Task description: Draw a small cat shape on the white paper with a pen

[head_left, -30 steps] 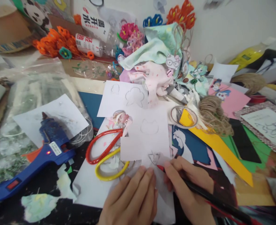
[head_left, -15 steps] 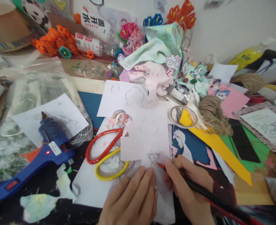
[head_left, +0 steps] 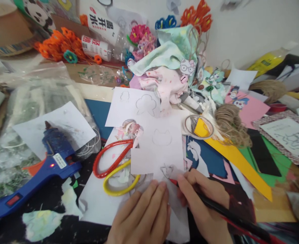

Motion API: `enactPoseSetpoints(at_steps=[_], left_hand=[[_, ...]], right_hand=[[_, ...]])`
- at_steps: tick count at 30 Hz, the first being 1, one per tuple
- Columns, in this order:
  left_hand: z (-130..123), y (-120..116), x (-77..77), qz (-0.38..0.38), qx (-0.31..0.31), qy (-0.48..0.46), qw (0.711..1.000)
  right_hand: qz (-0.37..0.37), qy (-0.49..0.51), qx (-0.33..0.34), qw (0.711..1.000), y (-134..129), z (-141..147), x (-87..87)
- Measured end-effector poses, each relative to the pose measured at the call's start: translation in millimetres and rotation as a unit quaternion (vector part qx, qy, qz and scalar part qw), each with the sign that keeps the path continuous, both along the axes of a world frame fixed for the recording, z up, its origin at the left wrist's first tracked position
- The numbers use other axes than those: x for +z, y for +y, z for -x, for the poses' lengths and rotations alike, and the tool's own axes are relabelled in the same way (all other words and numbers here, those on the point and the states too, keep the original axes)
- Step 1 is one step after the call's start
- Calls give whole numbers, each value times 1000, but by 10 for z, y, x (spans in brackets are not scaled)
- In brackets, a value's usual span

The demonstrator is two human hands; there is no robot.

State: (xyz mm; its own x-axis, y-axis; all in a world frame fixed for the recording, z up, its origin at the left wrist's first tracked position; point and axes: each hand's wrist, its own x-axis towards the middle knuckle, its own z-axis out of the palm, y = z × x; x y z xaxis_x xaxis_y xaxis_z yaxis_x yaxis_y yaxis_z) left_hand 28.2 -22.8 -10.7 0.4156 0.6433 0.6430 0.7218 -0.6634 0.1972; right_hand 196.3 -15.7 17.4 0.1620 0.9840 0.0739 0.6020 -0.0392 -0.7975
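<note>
A white paper point(head_left: 149, 159) with pencil outlines lies in the middle: a cloud-like shape, a cat-head outline and a small triangular figure near its lower edge. My left hand point(head_left: 144, 213) rests flat on the paper's lower part, holding nothing, its fingertips just below the small figure. In my right hand point(head_left: 202, 203) is a black and red pen point(head_left: 223, 211), its red tip close to that figure. Scissors with a red and a yellow handle point(head_left: 120, 192) lie left of the drawings, their blades hidden under paper.
A blue glue gun point(head_left: 60, 161) with a lit red light lies at the left by a plastic bag point(head_left: 42, 91). Rightward are a tape roll point(head_left: 210, 127), twine point(head_left: 232, 125) and a yellow strip point(head_left: 243, 164). Cloth point(head_left: 164, 57) and flowers point(head_left: 68, 39) fill the back.
The pen tip and my right hand have shifted very slightly left and down beside the small figure. My left hand stays in place.
</note>
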Motion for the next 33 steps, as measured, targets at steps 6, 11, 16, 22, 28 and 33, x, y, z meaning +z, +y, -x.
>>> enactPoseSetpoints(at_steps=[6, 11, 16, 22, 28, 33], left_hand=[[-21, 4, -70, -19, 11, -32, 999], [-46, -22, -120, -23, 13, -40, 999], [-52, -26, -112, -26, 19, -51, 998], [-31, -20, -78, -9, 11, -27, 1000], [5, -47, -60, 7, -1, -5, 1000], [25, -46, -37, 6, -8, 3, 1000]], right_hand=[[30, 18, -16, 999, -6, -7, -2], [20, 12, -5, 1000, -4, -5, 5], [39, 21, -23, 999, 1, 13, 27], [40, 23, -21, 999, -2, 22, 29], [66, 36, -17, 997, -1, -9, 46], [60, 65, -37, 995, -8, -19, -1]])
